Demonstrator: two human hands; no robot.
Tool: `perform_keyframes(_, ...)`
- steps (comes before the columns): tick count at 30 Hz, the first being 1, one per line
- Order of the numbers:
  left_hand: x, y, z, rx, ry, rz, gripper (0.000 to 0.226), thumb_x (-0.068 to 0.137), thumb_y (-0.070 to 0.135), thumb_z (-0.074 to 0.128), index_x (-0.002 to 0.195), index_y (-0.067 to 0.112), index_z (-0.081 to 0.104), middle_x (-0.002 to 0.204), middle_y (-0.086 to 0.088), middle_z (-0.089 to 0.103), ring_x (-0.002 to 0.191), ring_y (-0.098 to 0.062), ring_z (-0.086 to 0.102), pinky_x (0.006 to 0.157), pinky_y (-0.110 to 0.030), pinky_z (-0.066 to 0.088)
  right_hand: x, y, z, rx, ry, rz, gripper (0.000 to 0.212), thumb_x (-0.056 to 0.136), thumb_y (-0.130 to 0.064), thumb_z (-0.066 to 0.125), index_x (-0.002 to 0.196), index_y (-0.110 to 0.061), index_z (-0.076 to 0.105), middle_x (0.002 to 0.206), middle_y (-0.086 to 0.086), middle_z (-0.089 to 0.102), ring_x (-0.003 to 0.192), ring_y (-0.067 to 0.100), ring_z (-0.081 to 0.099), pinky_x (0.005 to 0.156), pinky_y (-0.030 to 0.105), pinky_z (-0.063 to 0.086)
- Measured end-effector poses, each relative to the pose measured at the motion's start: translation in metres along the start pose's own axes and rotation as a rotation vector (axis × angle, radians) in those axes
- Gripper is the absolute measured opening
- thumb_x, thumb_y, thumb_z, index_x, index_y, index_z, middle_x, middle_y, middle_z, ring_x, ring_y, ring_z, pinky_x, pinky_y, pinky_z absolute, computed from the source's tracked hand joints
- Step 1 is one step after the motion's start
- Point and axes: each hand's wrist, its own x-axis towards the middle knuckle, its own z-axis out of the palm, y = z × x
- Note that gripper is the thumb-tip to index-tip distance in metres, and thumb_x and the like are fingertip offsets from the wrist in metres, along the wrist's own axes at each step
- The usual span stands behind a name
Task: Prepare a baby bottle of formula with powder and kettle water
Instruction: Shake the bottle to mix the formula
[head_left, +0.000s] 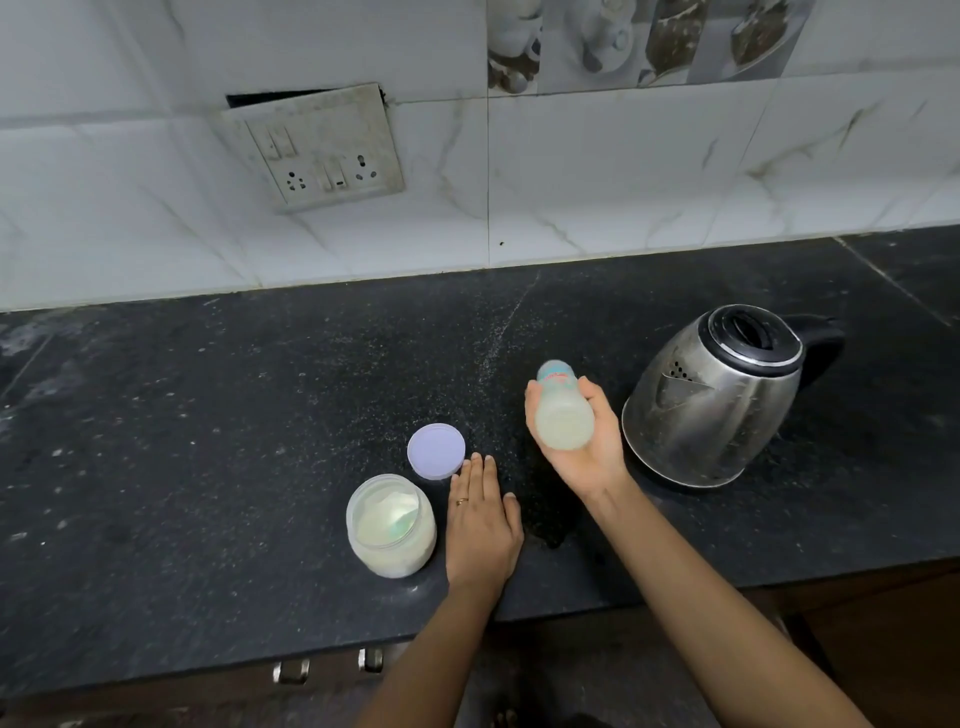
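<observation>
The right hand (582, 447) holds the baby bottle (563, 415) up above the dark surface (208, 441). Its fingers and thumb curl around the middle of the bottle. The bottle is tipped over, so its bottom faces us and its top points at the wall. There is pale, milky stuff inside it, and it looks a bit blurry.

The left hand (483, 525) lies flat on the surface with straight fingers and holds nothing. It has a ring (461, 501) on one finger.

Just left of that hand stands the open powder jar (390, 525), with white powder in it. Its round lid (436, 451) lies on the surface behind the jar, just beside the left fingertips.

The shiny kettle (727, 395) stands to the right of the bottle, with its lid shut. A switch board (317, 148) hangs on the tiled wall.
</observation>
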Motion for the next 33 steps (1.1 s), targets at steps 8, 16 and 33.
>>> perform_keyframes(8, 0.001, 0.000, 0.002, 0.010, 0.002, -0.004, 0.057, 0.093, 0.032, 0.030, 0.139, 0.001, 0.045, 0.145, -0.017, 0.045, 0.138, -0.027, 0.037, 0.116, -0.036, 0.016, -0.003, 0.002, 0.003, 0.018, -0.004, 0.025, 0.087, 0.064, -0.007, 0.085, 0.139, -0.001, 0.041, 0.116, 0.022, 0.056, 0.090, 0.031, 0.064, 0.076, 0.044, 0.056)
perform_keyframes(16, 0.000, 0.000, 0.002, 0.011, -0.001, -0.004, 0.057, 0.092, 0.031, 0.030, 0.138, 0.001, 0.045, 0.144, -0.017, 0.045, 0.138, -0.027, 0.037, 0.116, -0.035, 0.015, -0.001, -0.003, 0.003, -0.046, 0.005, -0.013, 0.097, 0.056, -0.007, 0.089, 0.140, -0.005, 0.040, 0.114, 0.019, 0.057, 0.090, 0.029, 0.064, 0.077, 0.043, 0.057)
perform_keyframes(33, 0.000, 0.001, 0.000, -0.009, 0.001, -0.013, 0.059, 0.092, 0.034, 0.027, 0.141, 0.003, 0.043, 0.147, -0.015, 0.042, 0.140, -0.025, 0.033, 0.118, -0.035, 0.015, -0.007, 0.002, -0.002, -0.261, -0.003, 0.137, 0.097, 0.046, -0.035, 0.094, 0.126, -0.002, 0.052, 0.100, 0.018, 0.058, 0.067, 0.021, 0.064, 0.060, 0.031, 0.058)
